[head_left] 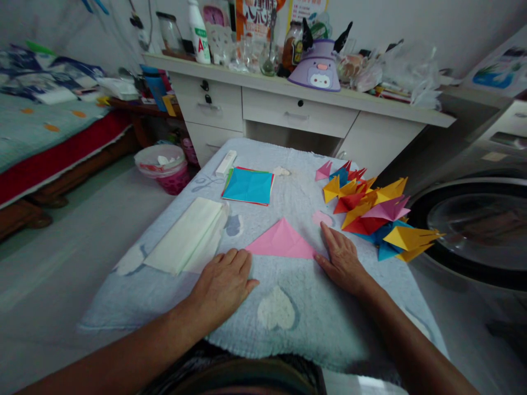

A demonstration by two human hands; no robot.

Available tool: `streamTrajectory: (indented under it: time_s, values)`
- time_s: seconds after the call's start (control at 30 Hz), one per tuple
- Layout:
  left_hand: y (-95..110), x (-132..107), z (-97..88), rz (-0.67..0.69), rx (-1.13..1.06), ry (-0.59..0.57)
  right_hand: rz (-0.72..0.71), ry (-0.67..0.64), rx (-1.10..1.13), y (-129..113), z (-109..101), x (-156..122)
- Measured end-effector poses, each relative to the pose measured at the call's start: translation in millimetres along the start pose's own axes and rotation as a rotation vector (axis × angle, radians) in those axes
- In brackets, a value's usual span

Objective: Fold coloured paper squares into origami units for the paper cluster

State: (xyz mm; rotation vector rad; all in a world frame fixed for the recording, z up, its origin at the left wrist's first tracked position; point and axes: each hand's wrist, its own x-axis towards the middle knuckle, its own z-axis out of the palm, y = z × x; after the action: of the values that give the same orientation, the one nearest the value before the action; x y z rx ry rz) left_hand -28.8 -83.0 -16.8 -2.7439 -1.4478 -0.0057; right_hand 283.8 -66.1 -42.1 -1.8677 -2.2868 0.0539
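A pink sheet of paper (283, 241), folded into a triangle, lies flat with its point facing away from me and crease lines across it. My left hand (225, 282) rests palm down on the cloth, its fingertips at the triangle's left corner and its thumb apart. On the other side, my right hand (341, 257) has its fingers stretched out, with the thumb at the right corner. Just beyond those right fingertips is a pale pink patch (325, 219). Folded paper cranes (370, 206) in yellow, red, blue and pink are lined up along the right.
A stack of square paper (249, 185), blue on top, lies farther back beside a small white box (226, 163). Left of my hands is a folded pale cloth or paper (185, 233). A bin (164, 164), a desk (296, 112) and a washing machine (486, 219) surround the table.
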Motion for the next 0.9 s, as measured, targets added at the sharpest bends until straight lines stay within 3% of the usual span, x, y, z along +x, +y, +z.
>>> streamTrajectory:
  time_s: [0.27,0.43,0.6,0.73,0.9]
  values:
    - [-1.5,2.4,-11.5,-0.051,-0.026,-0.057,0.023,-0.049,0.06,9.7,-1.6,-4.6]
    - [-9.3,14.5,-21.2,-0.082,-0.125,-0.07,0.013,-0.08,0.158,12.0,-17.0,6.3]
    - [-16.8,47.3,-16.0,-0.005,-0.316,0.116,0.001,-0.048,0.31,-14.2,-27.4,25.9]
    - [-16.6,69.1,-5.4,-0.001,-0.391,0.12,-0.039,0.014,0.413,-40.6,-15.7,38.0]
    - [-16.8,73.9,1.2,0.029,-0.532,0.175,0.002,0.103,0.52,-51.6,-7.5,42.3]
